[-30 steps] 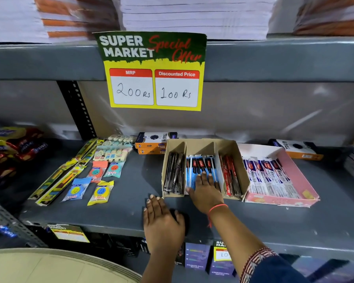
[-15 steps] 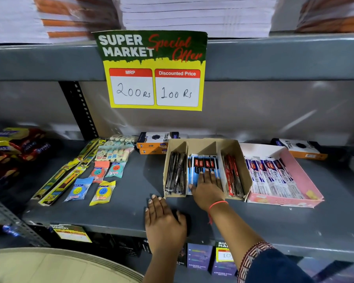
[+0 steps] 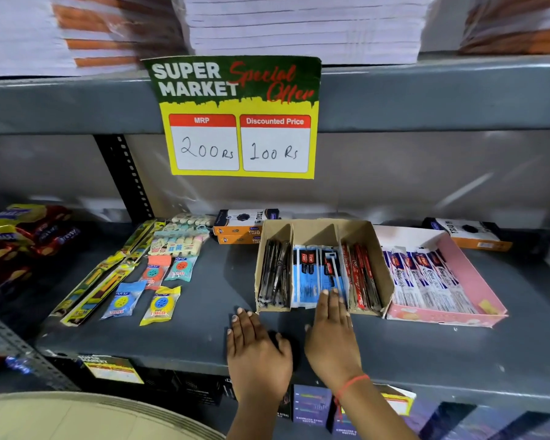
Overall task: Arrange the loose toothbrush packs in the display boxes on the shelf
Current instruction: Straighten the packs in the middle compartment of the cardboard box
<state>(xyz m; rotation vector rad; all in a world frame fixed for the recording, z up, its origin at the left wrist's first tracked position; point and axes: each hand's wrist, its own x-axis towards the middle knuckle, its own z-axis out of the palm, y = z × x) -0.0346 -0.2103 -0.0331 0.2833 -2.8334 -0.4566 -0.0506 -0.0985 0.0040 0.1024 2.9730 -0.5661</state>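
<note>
So your right hand [image 3: 332, 341] has slid back out of the middle slot of the brown display box [image 3: 323, 233] since a moment ago; it was flat on the blue toothbrush packs [image 3: 311, 277] and now only the fingertips [image 3: 331, 295] reach their near ends, at lower center of the frame. It's flat and loose, gripping nothing. Your left hand [image 3: 256, 347] is palm down on the shelf [image 3: 204, 328] just in front of the box, also holding nothing. To me that reads as the blue row being squared up and done. The packs lie side by side, mostly straight, between the black ones [image 3: 273, 274] and red ones [image 3: 361, 277]. The pink box [image 3: 477, 281] to the right looks tidy too.
</note>
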